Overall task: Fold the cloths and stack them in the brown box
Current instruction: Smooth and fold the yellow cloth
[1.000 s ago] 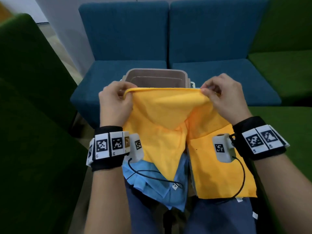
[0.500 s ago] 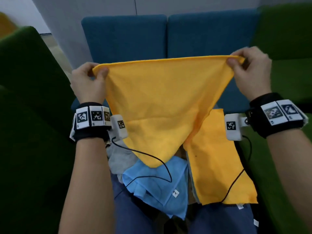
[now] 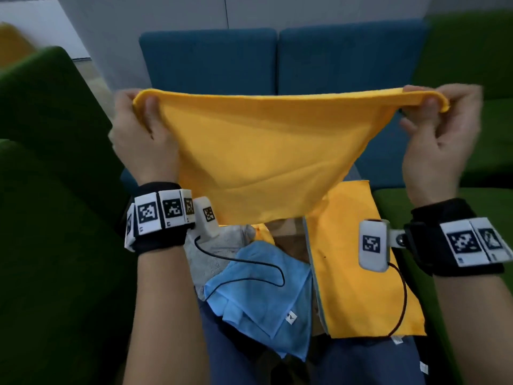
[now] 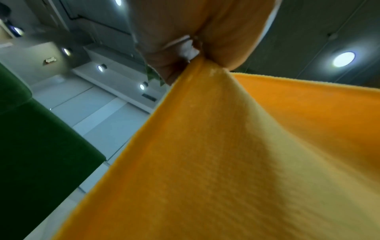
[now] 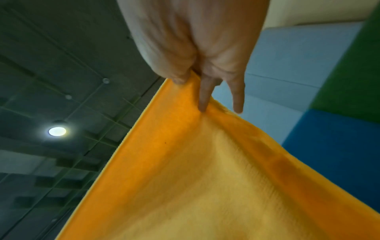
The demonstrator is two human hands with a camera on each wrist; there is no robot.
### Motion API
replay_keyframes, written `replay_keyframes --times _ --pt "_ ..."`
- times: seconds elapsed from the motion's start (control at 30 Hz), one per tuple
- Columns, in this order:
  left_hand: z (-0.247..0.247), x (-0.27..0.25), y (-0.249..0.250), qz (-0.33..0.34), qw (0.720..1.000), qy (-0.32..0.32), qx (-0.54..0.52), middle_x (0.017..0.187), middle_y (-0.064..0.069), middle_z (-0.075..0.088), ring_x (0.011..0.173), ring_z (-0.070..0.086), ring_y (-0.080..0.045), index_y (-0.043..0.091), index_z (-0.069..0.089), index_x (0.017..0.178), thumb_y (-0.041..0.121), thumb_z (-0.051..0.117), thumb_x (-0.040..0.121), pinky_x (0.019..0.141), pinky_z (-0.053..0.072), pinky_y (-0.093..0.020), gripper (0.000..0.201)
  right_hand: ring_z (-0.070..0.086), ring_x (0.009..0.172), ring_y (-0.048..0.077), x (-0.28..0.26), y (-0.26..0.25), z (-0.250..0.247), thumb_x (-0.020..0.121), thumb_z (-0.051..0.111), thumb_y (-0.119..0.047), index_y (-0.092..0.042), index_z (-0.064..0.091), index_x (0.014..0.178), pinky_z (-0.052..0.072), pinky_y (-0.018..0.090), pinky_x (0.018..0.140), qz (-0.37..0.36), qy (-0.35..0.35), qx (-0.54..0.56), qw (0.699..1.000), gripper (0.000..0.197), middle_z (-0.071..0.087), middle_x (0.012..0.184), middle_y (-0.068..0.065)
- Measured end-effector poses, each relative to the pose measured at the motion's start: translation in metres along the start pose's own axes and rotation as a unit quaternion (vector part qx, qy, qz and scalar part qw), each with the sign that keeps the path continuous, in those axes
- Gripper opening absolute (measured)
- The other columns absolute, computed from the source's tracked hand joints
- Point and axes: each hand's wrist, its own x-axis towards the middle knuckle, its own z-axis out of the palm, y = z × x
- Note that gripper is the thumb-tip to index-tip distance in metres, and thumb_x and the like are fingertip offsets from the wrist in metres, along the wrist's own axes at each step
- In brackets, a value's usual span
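A yellow cloth [image 3: 266, 151] hangs in the air, stretched wide by its top edge. My left hand [image 3: 144, 129] pinches its left corner and my right hand [image 3: 435, 118] pinches its right corner, two fingers sticking out. Both wrist views show the same yellow cloth [image 4: 236, 154] [image 5: 205, 170] pinched at the fingertips. On my lap lie a second yellow cloth [image 3: 358, 273], laid flat, a crumpled blue cloth [image 3: 266, 295] and a grey cloth [image 3: 219, 251]. The brown box is hidden behind the raised cloth.
A blue sofa [image 3: 277, 59] stands straight ahead. Green seats flank me at left [image 3: 55, 218] and right [image 3: 472, 65]. Sensor cables trail from both wristbands across the lap cloths.
Both hands rose and spread apart, pulling the yellow cloth from a bunched hold over the box into a wide, taut sheet that now hides the box.
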Motion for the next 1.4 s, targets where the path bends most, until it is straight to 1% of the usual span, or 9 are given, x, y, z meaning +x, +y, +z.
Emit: replay_keyframes --times 0.2,0.33,0.43,0.6,0.77,0.9,1.0,1.2,1.4 --pt "-0.015 0.01 0.019 0.069 0.997 0.014 -0.037 0.073 0.024 0.037 0.07 0.047 0.021 -0.008 0.06 0.1 0.03 0.044 0.101 0.065 0.031 0.0 0.041 0.05 0.079 0.002 0.01 0.0 -0.011 0.103 0.046 -0.024 -0.023 0.045 0.096 0.041 0.02 0.074 -0.099 0.117 -0.079 0.985 0.008 0.049 0.086 -0.007" --pt "-0.004 0.019 0.017 0.077 0.997 -0.01 -0.019 0.073 0.024 0.037 0.067 0.047 0.017 -0.004 0.06 0.1 0.035 0.042 0.101 0.064 0.031 0.0 0.043 0.054 0.078 0.011 0.03 0.007 -0.011 0.103 0.048 -0.032 -0.022 0.048 0.095 0.044 0.029 0.072 -0.1 0.134 -0.103 0.981 0.013 0.053 0.086 0.003" --pt "0.012 0.027 0.014 0.059 0.997 -0.022 0.04 0.078 0.013 0.049 0.069 0.044 0.002 0.003 0.061 0.106 0.042 0.039 0.102 0.063 0.029 -0.001 0.044 0.057 0.076 0.012 0.044 0.012 -0.004 0.101 0.049 -0.037 -0.027 0.048 0.091 0.048 0.033 0.073 -0.075 0.14 -0.139 0.977 0.014 0.054 0.081 -0.009" --pt "0.053 0.025 -0.02 0.028 0.993 -0.103 0.043 0.083 0.003 0.052 0.076 0.045 -0.009 0.006 0.065 0.097 0.031 0.052 0.095 0.067 0.033 -0.021 0.028 0.052 0.073 0.006 0.041 0.058 0.011 0.09 0.051 -0.029 -0.009 0.063 0.095 0.04 0.016 0.069 0.059 0.052 -0.222 0.972 0.024 0.058 0.082 -0.003" --pt "0.071 -0.015 -0.071 -0.065 0.98 -0.184 0.05 0.096 -0.009 0.064 0.087 0.06 -0.029 0.009 0.072 0.097 0.021 0.062 0.089 0.081 0.043 -0.03 0.018 0.061 0.08 0.019 0.005 0.11 0.006 0.089 0.056 -0.026 -0.02 0.062 0.09 0.052 0.039 0.082 0.163 -0.041 -0.227 0.959 0.009 0.064 0.082 0.001" --pt "0.061 -0.065 -0.104 -0.115 0.96 -0.249 0.058 0.09 -0.008 0.069 0.075 0.066 -0.026 0.016 0.07 0.092 0.021 0.062 0.09 0.076 0.053 -0.037 0.01 0.067 0.078 0.009 -0.033 0.126 -0.017 0.095 0.055 -0.013 -0.017 0.064 0.094 0.053 0.02 0.073 0.211 -0.101 -0.223 0.946 0.01 0.069 0.089 0.004" --pt "0.045 -0.111 -0.125 -0.171 0.93 -0.322 0.034 0.077 -0.007 0.069 0.055 0.066 -0.01 0.017 0.065 0.082 0.013 0.063 0.09 0.063 0.057 -0.033 0.009 0.069 0.077 0.0 -0.063 0.134 -0.041 0.093 0.053 -0.003 -0.013 0.065 0.093 0.055 0.019 0.077 0.255 -0.15 -0.212 0.932 0.016 0.071 0.086 0.004" --pt "0.021 -0.173 -0.147 -0.208 0.879 -0.422 0.071 0.087 -0.005 0.065 0.076 0.06 -0.02 0.011 0.067 0.084 0.011 0.071 0.084 0.072 0.047 -0.026 0.004 0.063 0.079 0.026 -0.107 0.132 -0.079 0.084 0.061 -0.005 -0.014 0.069 0.085 0.052 0.038 0.078 0.265 -0.212 -0.31 0.888 0.011 0.064 0.093 0.008" --pt "0.021 -0.182 -0.143 -0.229 0.864 -0.442 0.074 0.086 -0.003 0.057 0.063 0.053 -0.012 0.011 0.059 0.064 0.005 0.075 0.073 0.058 0.043 -0.015 0.019 0.052 0.083 0.025 -0.129 0.132 -0.083 0.082 0.056 0.0 -0.009 0.066 0.08 0.038 0.029 0.079 0.309 -0.23 -0.374 0.843 0.013 0.054 0.095 0.011"
